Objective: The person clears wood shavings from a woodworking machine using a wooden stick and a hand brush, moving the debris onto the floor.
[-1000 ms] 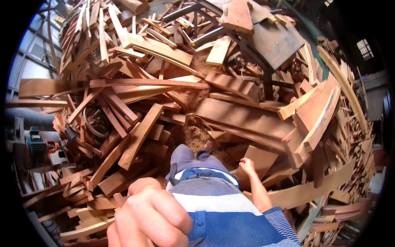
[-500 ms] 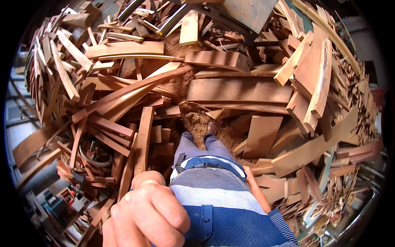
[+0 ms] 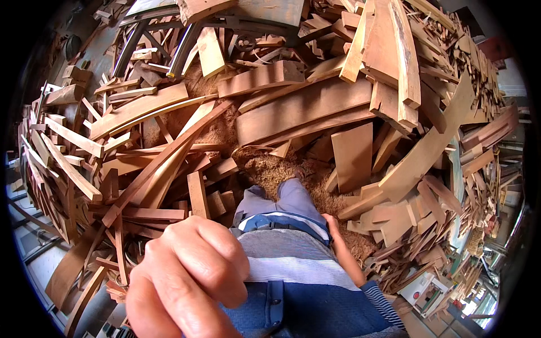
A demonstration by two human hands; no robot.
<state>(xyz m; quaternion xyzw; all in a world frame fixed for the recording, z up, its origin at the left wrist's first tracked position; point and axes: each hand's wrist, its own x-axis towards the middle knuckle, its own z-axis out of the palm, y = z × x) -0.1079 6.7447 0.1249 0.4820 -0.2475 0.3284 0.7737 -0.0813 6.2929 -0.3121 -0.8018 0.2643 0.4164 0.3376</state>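
Observation:
My left hand is raised close in front of my chest, large in view. Its fingers are curled in and pressed together, and whatever they may hold is hidden. Down at my right side hangs my right hand, next to my trousers; its fingers are mostly hidden by my hip. Neither hand touches the wood around me. Beyond my left hand a short reddish board stands among other offcuts. A wide board leans upright ahead of my right side.
Sawdust covers the ground at my feet. A broad thick plank lies across the front. Long slats cross at the left, and stacked boards rise at the right. A metal-framed machine stands at the far side.
The view has turned to the right, so the wood piles appear shifted left and tilted. A white box-shaped machine has come into view at lower right. My left hand stays raised and closed.

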